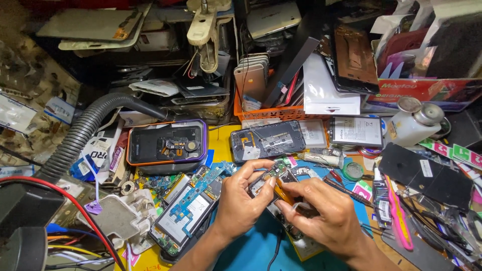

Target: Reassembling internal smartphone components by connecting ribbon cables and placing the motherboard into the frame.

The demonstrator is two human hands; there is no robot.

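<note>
My left hand (241,200) pinches a small green circuit board (275,169) between thumb and fingertips, just above a blue work mat (256,248). My right hand (324,213) meets it from the right, fingers closed on the same small part, with an orange strip (283,194) showing between the two hands. Whether the right hand also holds a tool is hidden. An opened phone with its board and battery exposed (187,213) lies directly left of my left hand.
A phone frame in an orange and purple case (165,144) and a grey phone frame (267,140) lie behind the hands. A ribbed grey hose (83,133) curves at left. A white solvent bottle (414,123), battery (356,131), pink tool (399,216) and black panels (427,175) lie right.
</note>
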